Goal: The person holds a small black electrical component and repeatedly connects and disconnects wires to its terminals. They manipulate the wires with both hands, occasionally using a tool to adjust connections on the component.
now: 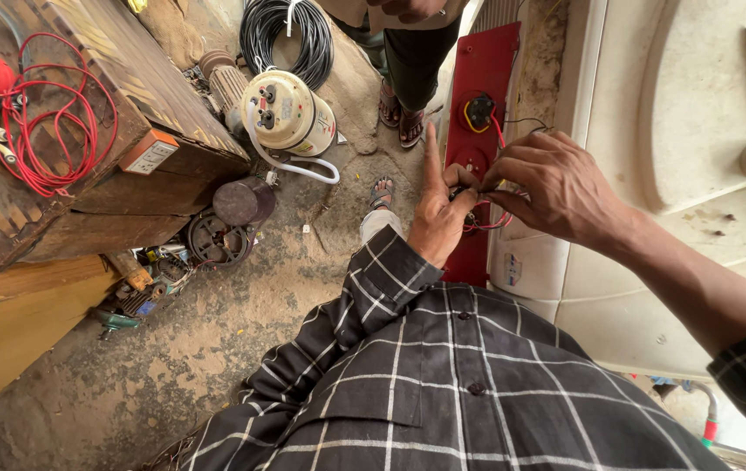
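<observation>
Checked shirt (443, 384) below; fingers (469, 179) hide red wires (488, 222).

I was in a small repair workshop for electric machines. The ground (303, 288) was bare dirt. Old motors (220, 235) lay beside a worn wooden bench (142, 87) with a coil of red wire (46, 122) (loose on top), and a roll of black cable (290, 39) stood near a cream motor (286, 113).
</observation>
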A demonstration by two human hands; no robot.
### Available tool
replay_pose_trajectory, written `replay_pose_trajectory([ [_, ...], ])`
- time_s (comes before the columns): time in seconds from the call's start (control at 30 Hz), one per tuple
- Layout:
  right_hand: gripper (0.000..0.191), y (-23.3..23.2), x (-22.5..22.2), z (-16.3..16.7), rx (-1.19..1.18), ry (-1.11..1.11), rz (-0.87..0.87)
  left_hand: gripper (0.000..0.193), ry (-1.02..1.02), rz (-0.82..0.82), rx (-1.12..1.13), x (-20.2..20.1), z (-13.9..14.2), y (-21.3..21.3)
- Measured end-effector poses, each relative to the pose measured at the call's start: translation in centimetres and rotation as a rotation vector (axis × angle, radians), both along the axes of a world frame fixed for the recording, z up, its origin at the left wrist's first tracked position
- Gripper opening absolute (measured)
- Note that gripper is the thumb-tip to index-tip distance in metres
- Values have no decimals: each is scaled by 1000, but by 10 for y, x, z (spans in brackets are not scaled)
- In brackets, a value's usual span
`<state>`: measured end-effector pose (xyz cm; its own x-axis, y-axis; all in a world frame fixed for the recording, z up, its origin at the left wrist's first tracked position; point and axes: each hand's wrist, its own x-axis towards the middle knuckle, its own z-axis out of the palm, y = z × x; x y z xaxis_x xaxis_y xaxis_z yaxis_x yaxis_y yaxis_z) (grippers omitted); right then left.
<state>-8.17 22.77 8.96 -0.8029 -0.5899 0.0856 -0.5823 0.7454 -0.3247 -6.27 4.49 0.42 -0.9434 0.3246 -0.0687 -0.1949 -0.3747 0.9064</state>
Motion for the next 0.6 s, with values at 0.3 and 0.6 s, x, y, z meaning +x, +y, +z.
replay_pose_trajectory([
  [0.3, 30, -6, -7, 3, 135, 152, 98, 106, 86, -4, -90, 4, -6, -3],
  [0.6, 26, -9, -9, 3, 307, 321, 240, 108, 133, 75, -242, 7, -15, 4],
])
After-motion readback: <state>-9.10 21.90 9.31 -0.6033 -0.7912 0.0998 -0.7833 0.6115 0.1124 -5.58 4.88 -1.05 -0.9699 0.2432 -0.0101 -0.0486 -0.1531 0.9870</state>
